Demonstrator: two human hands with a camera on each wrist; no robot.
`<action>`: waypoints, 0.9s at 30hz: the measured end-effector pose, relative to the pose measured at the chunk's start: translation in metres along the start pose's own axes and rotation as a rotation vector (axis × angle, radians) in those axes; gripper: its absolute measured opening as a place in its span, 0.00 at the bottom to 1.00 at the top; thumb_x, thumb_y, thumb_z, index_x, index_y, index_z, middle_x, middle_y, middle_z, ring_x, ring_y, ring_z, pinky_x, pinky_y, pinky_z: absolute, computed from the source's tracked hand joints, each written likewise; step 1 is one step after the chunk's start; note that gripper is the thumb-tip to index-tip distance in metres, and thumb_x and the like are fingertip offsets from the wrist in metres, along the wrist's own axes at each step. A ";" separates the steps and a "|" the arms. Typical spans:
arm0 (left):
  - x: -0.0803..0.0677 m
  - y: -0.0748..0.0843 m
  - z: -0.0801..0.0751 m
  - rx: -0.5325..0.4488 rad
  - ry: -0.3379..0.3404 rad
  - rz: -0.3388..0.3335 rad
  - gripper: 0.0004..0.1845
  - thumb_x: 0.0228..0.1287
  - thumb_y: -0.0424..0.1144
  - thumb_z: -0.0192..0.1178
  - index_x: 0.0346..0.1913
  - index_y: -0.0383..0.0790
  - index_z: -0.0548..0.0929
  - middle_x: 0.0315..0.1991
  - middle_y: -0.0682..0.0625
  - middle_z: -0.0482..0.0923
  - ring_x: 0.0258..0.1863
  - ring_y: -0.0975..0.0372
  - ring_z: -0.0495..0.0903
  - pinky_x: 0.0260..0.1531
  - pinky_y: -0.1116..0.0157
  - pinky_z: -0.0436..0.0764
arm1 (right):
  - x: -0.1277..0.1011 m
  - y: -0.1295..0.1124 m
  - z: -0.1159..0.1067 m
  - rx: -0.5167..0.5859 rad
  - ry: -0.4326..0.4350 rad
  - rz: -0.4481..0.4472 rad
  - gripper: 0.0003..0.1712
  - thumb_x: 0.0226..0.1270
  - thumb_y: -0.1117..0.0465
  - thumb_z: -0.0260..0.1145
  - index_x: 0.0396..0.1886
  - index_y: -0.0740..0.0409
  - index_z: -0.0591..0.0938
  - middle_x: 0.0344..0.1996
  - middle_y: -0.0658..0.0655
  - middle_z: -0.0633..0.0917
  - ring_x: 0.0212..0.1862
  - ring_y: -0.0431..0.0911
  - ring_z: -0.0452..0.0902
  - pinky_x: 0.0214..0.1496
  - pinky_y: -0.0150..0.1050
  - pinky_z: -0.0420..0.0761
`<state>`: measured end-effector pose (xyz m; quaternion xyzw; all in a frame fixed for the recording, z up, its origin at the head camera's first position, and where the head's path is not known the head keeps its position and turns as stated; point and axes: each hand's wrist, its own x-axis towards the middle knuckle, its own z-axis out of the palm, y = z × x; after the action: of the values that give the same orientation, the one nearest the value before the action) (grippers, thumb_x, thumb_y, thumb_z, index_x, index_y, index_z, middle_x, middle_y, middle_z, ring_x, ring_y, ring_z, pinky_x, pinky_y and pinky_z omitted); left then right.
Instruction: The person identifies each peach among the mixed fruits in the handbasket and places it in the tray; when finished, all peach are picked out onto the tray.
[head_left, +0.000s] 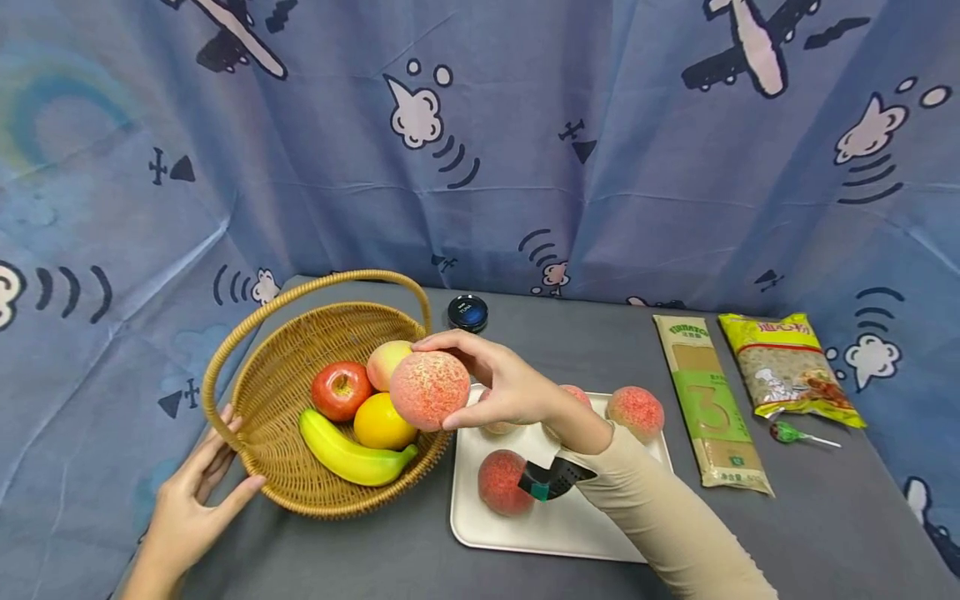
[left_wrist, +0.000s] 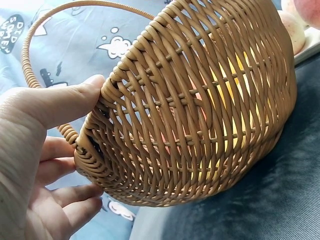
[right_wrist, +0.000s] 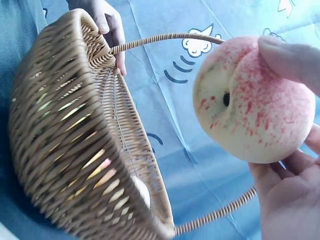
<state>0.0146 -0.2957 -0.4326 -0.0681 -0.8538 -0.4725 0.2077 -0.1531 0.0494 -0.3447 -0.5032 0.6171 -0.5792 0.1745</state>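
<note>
My right hand [head_left: 504, 379] holds a speckled pink peach [head_left: 430, 390] between thumb and fingers, at the right side of a wicker basket [head_left: 279, 417]. In the right wrist view the peach [right_wrist: 255, 107] shows a dark hole at its pale end. On the basket's left side, my left hand [head_left: 197, 492] grips the rim near the foot of the handle, its thumb [left_wrist: 75, 102] against the rim. Inside the basket lie a red apple [head_left: 341, 390], a yellow banana [head_left: 352, 454], an orange-yellow fruit [head_left: 384, 422] and a pale peach [head_left: 386, 360], partly hidden behind the held one.
A white tray [head_left: 551, 537] with several peaches stands right of the basket, partly under my right forearm. Farther right lie a green noodle pack [head_left: 711, 400], a yellow food bag [head_left: 791, 367] and a lollipop [head_left: 787, 432]. A round black tin [head_left: 468, 312] sits behind the basket.
</note>
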 end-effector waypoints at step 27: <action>0.000 0.002 0.000 -0.006 0.011 0.013 0.43 0.40 0.10 0.64 0.66 0.24 0.65 0.72 0.36 0.55 0.68 0.72 0.63 0.59 0.81 0.71 | -0.182 0.028 0.003 -0.086 0.429 0.240 0.47 0.46 0.79 0.72 0.67 0.68 0.62 0.64 0.68 0.65 0.66 0.37 0.65 0.64 0.25 0.73</action>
<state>0.0150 -0.2948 -0.4312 -0.0716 -0.8509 -0.4739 0.2150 -0.0833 0.1923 -0.4372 -0.2990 0.7194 -0.6211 0.0854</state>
